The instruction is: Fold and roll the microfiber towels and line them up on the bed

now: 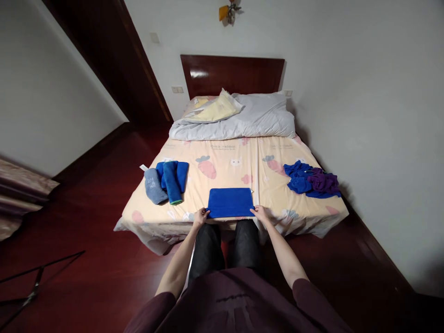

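A blue towel [231, 201] lies flat as a neat rectangle near the front edge of the bed, its near edge slightly folded over. My left hand [200, 217] pinches its near left corner. At the near right corner, my right hand [260, 213] grips the cloth between thumb and fingers. Left of the towel rest several rolled towels: a grey one [155, 186] with pale lettering, a teal-blue one [171, 182] with a green edge, and blue ones [182, 175] behind. To the right sits a crumpled heap of blue cloth [299, 182] and purple cloth [324, 180].
The bed has a peach sheet [229, 157] with a strawberry print. A grey-white quilt [263, 115] and a pale yellow cloth [220, 107] lie before the dark headboard [236, 74]. A black metal stand [36, 282] is on the floor at left; a curtain [21, 194] hangs beyond.
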Motion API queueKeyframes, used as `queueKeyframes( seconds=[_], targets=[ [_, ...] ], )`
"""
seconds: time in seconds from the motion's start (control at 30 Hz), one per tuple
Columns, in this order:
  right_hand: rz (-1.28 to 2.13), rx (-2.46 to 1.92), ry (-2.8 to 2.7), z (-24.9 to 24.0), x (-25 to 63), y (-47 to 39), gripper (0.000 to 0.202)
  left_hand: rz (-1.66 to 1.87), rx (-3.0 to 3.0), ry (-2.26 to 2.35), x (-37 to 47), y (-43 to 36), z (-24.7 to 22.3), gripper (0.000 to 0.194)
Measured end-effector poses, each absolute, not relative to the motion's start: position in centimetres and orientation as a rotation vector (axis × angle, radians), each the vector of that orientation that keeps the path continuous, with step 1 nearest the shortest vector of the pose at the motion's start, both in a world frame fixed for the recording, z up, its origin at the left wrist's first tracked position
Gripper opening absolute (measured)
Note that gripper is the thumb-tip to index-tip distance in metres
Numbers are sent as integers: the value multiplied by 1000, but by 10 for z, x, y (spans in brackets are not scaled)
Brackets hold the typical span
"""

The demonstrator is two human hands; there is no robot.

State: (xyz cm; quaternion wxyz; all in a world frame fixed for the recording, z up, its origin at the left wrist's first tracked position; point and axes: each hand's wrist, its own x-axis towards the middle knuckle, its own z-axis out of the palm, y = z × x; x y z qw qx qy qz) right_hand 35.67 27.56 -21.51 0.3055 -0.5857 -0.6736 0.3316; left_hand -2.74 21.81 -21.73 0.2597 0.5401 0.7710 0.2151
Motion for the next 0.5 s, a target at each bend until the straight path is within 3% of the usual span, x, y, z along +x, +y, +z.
queueKeyframes(
  seconds=[0.17,0.33,0.5],
  targets=[
    [865,-1610,-1784,-217,354,273,21,632,1473,2081,-25,211,-221,19],
    [564,-1509,-2005,-210,352,266,43,774,1793,2002,-22,206,-216,38],
    [512,-1260,-2320,-199,351,262,37,651,2104,1675,-18,211,-219,33]
  ],
)
